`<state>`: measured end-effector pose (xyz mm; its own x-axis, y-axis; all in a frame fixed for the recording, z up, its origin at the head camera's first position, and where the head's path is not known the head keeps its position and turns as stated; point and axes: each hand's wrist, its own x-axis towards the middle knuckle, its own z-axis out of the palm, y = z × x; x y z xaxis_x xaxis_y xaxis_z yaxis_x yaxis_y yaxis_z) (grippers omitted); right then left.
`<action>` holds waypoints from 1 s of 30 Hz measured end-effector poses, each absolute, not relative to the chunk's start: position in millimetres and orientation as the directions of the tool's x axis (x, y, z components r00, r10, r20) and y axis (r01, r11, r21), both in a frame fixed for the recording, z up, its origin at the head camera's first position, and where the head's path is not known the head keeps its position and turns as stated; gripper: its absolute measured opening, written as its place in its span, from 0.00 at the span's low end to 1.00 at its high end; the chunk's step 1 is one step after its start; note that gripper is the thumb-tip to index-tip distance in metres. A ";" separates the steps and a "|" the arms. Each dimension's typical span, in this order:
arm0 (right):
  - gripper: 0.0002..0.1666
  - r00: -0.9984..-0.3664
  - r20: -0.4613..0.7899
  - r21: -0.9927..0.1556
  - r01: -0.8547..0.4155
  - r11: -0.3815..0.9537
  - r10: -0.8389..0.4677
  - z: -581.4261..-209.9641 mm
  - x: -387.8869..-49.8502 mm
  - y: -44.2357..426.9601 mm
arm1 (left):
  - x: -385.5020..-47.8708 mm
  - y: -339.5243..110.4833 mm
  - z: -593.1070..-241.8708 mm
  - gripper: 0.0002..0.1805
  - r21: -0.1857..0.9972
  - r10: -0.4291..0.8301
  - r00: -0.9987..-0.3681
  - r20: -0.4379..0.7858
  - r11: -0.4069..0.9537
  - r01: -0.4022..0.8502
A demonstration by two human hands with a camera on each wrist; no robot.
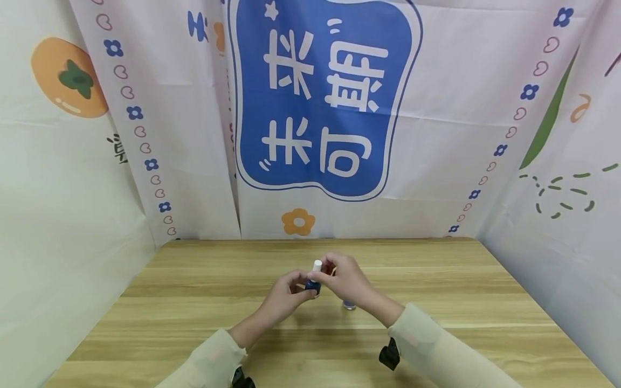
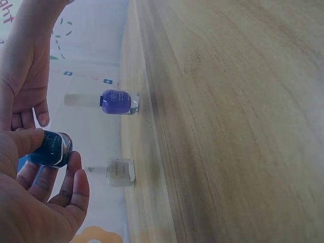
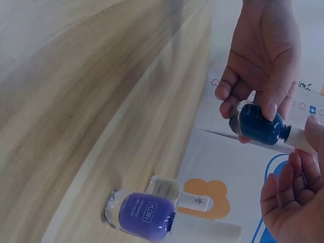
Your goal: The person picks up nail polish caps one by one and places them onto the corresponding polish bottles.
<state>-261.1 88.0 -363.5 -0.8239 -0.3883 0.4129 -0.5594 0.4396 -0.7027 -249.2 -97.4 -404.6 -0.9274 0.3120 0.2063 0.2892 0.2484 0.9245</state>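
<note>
A dark blue nail polish bottle [image 3: 259, 124] is held up off the table, tilted, with its white cap [image 1: 317, 265] upward in the head view. My left hand [image 1: 286, 296] grips the glass body between thumb and fingers. At the neck end, my right hand [image 1: 346, 277] pinches the cap between thumb and fingers; the cap appears to be on the bottle. Beyond the hands, a purple nail polish bottle [image 2: 117, 102] stands upright on the table, mostly covered by the right hand in the head view. Near it stands a clear nail polish bottle [image 2: 120, 172] with a white cap.
Both standing bottles rest on a wood-grain table [image 1: 194, 312]. A white printed cloth [image 1: 446, 161] with a blue sign hangs behind the table's far edge, and similar cloth closes off the left and right sides.
</note>
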 end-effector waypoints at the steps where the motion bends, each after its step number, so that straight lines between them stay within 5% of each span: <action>1: 0.14 -0.826 0.413 -0.709 -0.556 0.434 -0.382 -364.2 -260.7 87.1 | -249.0 -97.5 -404.8 0.13 0.924 0.309 -0.928 0.206 0.250 0.288; 30: 0.05 -0.789 0.330 -0.783 -0.536 0.317 -0.519 -363.7 -269.3 97.7 | -246.1 -99.6 -402.8 0.12 0.937 0.295 -0.935 0.195 0.226 0.267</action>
